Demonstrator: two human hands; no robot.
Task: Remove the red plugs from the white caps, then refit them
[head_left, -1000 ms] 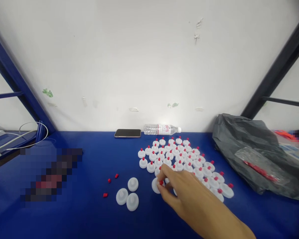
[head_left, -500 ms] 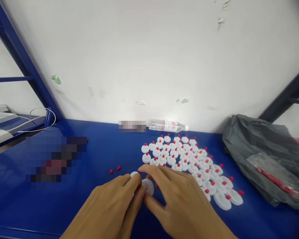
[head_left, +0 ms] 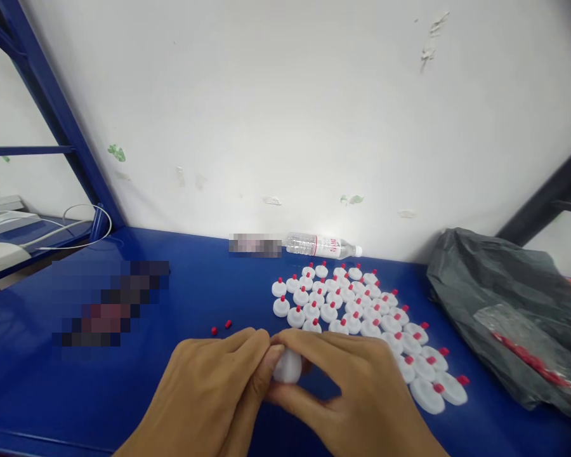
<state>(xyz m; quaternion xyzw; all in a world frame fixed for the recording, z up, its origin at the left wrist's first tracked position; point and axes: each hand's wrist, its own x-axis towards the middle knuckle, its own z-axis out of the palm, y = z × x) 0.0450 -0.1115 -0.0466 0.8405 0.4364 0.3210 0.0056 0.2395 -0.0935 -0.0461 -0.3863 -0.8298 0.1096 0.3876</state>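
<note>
1. Hands and held piece. The fingers of the left hand are pinched nearly closed at the left edge of a white cap; those of the right hand curve around its far and near sides, thumb and forefinger parted by its width. The cap lies between the two hands, in front of the person. Whether a red piece is also gripped is hidden.

2. Slip. The cap looks smooth and rounded; uneven pressure from the two sides could make it roll or shoot out of the grip.

3. Misalignment. The fingers cover much of the cap, so a crooked fit or a cross-pushed part could pass unseen.

4. Disturbed array. Red-tipped white caps stand close together beside the right hand, some seemingly touching; a knuckle or forearm swinging outward could topple or shift several.

5. Loose parts. Two small red pieces lie on the blue surface just beyond the left hand; being small and light, they could be brushed away by its knuckles.

6. Periphery. The clear bottle lies on its side near the wall; a bump could set it rolling into the nearest caps.
</note>
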